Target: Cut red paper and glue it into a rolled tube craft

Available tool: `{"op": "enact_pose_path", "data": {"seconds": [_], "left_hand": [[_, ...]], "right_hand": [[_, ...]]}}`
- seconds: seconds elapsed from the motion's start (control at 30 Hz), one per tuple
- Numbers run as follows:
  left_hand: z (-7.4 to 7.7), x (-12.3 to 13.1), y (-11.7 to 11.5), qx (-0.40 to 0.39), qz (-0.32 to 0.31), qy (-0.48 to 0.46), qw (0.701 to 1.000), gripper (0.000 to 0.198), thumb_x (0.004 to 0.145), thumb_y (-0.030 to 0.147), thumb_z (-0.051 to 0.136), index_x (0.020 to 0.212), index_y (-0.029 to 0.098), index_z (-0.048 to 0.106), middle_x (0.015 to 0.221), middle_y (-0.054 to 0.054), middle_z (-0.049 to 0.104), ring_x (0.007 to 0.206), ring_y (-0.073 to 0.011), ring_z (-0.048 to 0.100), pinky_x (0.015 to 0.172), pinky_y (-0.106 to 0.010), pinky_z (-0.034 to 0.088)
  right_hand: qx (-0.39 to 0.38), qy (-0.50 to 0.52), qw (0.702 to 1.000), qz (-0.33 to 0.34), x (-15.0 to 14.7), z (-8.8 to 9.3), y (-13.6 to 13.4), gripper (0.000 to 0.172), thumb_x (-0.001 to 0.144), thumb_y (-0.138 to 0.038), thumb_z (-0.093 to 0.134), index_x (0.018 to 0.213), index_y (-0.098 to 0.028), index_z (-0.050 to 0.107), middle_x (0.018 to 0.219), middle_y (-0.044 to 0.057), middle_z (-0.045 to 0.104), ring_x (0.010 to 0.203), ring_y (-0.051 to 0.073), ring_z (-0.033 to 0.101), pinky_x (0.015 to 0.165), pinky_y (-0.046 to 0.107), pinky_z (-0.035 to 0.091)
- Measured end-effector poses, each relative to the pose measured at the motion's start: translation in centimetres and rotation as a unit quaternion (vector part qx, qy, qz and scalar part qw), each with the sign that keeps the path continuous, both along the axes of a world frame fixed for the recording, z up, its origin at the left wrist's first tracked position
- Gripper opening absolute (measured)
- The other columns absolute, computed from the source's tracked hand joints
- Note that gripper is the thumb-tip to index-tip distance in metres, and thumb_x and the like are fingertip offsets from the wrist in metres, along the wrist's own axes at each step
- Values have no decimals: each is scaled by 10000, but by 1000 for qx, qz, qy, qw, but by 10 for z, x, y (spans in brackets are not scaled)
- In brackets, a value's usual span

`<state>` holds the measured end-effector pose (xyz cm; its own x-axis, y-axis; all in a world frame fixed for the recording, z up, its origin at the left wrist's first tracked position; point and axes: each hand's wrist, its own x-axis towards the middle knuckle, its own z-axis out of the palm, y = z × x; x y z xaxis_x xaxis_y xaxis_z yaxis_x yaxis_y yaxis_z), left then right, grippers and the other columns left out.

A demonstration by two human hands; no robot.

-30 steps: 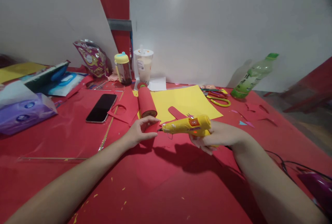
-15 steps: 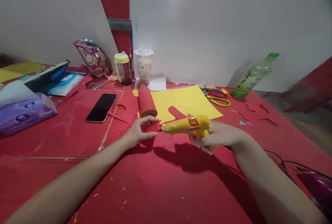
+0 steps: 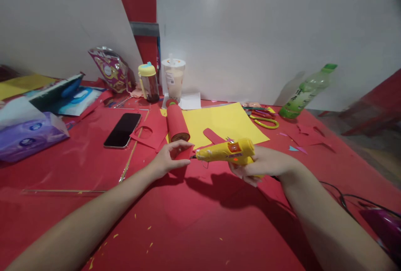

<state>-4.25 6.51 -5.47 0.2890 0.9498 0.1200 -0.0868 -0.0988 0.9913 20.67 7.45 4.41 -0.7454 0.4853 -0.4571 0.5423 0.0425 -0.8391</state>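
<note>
Between the thumb and fingers of my left hand (image 3: 167, 162) is a small piece of red paper (image 3: 185, 154), its edge turned to the right. My right hand (image 3: 260, 164) is wrapped round the handle of a yellow hot glue gun (image 3: 225, 150). The gun's dark nozzle points left and meets, or nearly meets, the paper's edge; I cannot tell which. Just beyond my left hand lies a red paper-covered tube (image 3: 177, 122). A red paper strip with a rounded end (image 3: 214, 136) rests on a yellow sheet (image 3: 225, 116) behind the gun.
A phone (image 3: 122, 130) and a red sheet with a round hole (image 3: 148, 131) lie at left. Yellow-handled scissors (image 3: 266, 123) and a leaning green bottle (image 3: 305, 93) are at right. Behind stand a drink cup (image 3: 174, 79) and a yellow-lidded bottle (image 3: 149, 83). A black cord (image 3: 340, 195) trails right.
</note>
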Motion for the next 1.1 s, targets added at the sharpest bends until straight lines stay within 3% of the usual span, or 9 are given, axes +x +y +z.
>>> {"op": "enact_pose_path", "data": {"seconds": [0.73,1.1], "left_hand": [[0,-1,1,3,3,17,1000,444,541,327,758,943,170,654,1021,-86,628,1028,-247,523,943,-373,331],[5,-2,0,9,-19,25,999,408,588,300,733,971,189,647,1033,-72,601,1038,-228,508,961,-378,311]], "right_hand": [[-17,13,1000,-12,0,-2,1,47,579,-210,440,550,-176,425,414,-61,420,343,69,403,368,201,322],[-16,2,1000,-19,1,-2,1,37,568,-209,433,556,-174,425,442,-39,462,371,80,434,390,209,341]]}}
